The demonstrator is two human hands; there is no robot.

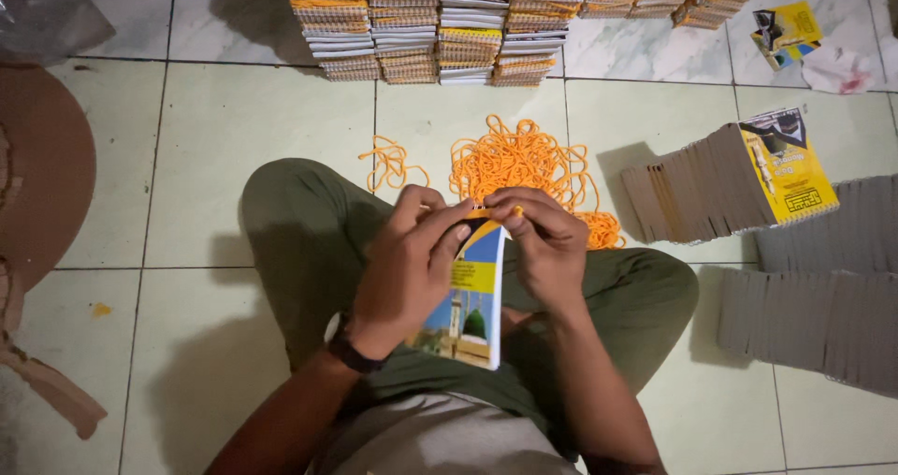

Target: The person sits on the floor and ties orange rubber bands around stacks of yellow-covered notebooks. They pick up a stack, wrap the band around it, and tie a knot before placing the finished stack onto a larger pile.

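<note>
Holding one thin booklet [472, 297] upright at frame centre, both hands work at its top edge. Left hand [407, 255] wraps the cover, thumb along the spine, a dark watch [351, 349] on the wrist. Right hand [543, 241] pinches one orange cord [496, 212] at the booklet's top, fingers closed narrow on it. Person sits cross-legged in olive trousers [299, 223] on the floor [234, 129], pale square tiles with dark grout lines.

Just beyond the hands: one heaped pile of orange cords [524, 162], plus a loose strand [388, 162] to its left.

Right of frame: one leaning row of booklets with a yellow cover [730, 180] showing; two grey rows [823, 297] lower right.

Top edge: stacked booklets [440, 26], roughly eight columns, partly cut off. Upper right: one loose yellow booklet [786, 31]. Left edge: brown cardboard [37, 176].
</note>
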